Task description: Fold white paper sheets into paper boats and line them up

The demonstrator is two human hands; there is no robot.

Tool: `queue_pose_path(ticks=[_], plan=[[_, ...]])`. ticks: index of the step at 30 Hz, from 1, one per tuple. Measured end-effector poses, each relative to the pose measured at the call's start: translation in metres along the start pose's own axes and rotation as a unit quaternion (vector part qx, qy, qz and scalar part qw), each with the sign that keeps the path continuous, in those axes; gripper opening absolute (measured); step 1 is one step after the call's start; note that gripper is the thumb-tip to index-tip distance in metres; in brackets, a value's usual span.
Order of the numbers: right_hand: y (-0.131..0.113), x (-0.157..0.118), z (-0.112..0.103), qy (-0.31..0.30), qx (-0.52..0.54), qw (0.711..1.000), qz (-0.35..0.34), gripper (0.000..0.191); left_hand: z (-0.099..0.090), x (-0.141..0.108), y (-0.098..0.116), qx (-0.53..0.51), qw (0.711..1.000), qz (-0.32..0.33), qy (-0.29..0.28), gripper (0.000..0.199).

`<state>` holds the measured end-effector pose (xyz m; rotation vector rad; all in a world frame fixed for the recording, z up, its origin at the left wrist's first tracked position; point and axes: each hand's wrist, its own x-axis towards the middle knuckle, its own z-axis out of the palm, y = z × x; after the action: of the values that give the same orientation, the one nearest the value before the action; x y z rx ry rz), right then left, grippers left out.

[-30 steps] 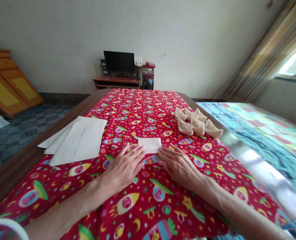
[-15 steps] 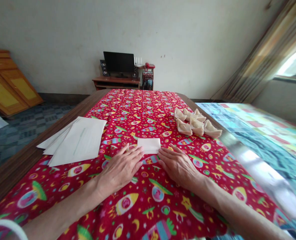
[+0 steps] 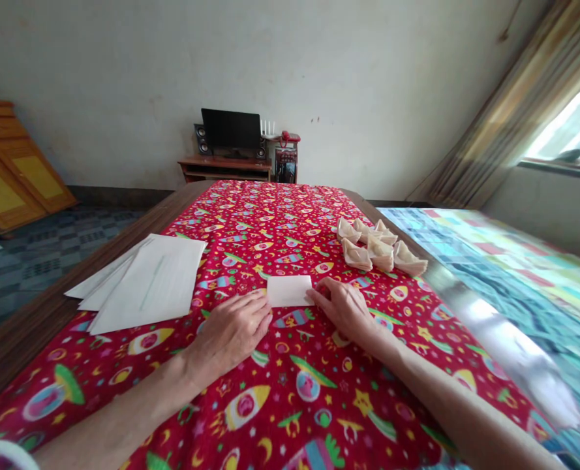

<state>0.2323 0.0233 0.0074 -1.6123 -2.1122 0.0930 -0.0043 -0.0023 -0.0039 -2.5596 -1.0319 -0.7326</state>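
A small folded white paper (image 3: 290, 291) lies flat on the red patterned tablecloth (image 3: 280, 365) in front of me. My left hand (image 3: 238, 323) rests palm down at its left edge, fingers side by side and slightly bent, fingertips touching the paper. At the right edge, my right hand (image 3: 342, 307) has its fingers curled and its thumb on the lower right corner, pinching the paper there. The undersides of the fingers are hidden. To the left is a fanned stack of white paper sheets (image 3: 157, 281). On the right stand several cream folded paper boats (image 3: 380, 251), close together.
Dark wooden table edges (image 3: 137, 225) show on both sides of the cloth. Beyond the far end, a monitor (image 3: 231, 128) stands on a small desk (image 3: 224, 168). A bed with a colourful sheet (image 3: 490, 281) is to the right, a wooden cabinet (image 3: 20, 170) to the left.
My right hand has gone from lying flat to curled, with its thumb at the paper's corner. My left hand has drawn slightly left and its fingers bend more.
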Motion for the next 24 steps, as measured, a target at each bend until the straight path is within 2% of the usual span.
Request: queue_pose_path(ticks=[4,8,11,15,17,19,21,24], plan=[[0.001,0.004,0.009,-0.031,0.07,0.996,0.037,0.019,0.001,-0.001,0.0,-0.013,1.0,-0.009,0.001,0.028],[0.003,0.0,0.015,-0.014,0.139,0.99,0.026,0.017,0.003,-0.003,-0.003,-0.027,0.999,-0.033,0.011,0.027],[0.004,0.0,0.011,0.033,0.164,0.985,0.028,0.016,0.001,-0.001,-0.006,-0.034,0.999,-0.039,0.016,0.031],[0.004,0.006,-0.003,0.154,0.178,0.972,0.01,0.015,-0.002,0.003,-0.006,-0.04,0.999,-0.03,0.015,0.047],[0.004,0.006,-0.012,0.211,0.154,0.965,-0.025,0.015,-0.003,0.003,-0.005,-0.038,0.999,-0.031,0.013,0.054],[0.002,0.003,-0.019,0.243,0.106,0.96,-0.088,0.013,-0.003,0.003,-0.002,-0.032,0.999,-0.036,0.016,0.06],[0.0,-0.003,-0.021,0.227,0.049,0.959,-0.164,0.012,-0.003,0.003,0.0,-0.025,0.998,-0.044,0.033,0.065],[-0.007,-0.015,-0.015,0.142,-0.04,0.953,-0.266,0.018,-0.007,0.003,0.002,-0.018,0.996,-0.05,0.065,0.072]])
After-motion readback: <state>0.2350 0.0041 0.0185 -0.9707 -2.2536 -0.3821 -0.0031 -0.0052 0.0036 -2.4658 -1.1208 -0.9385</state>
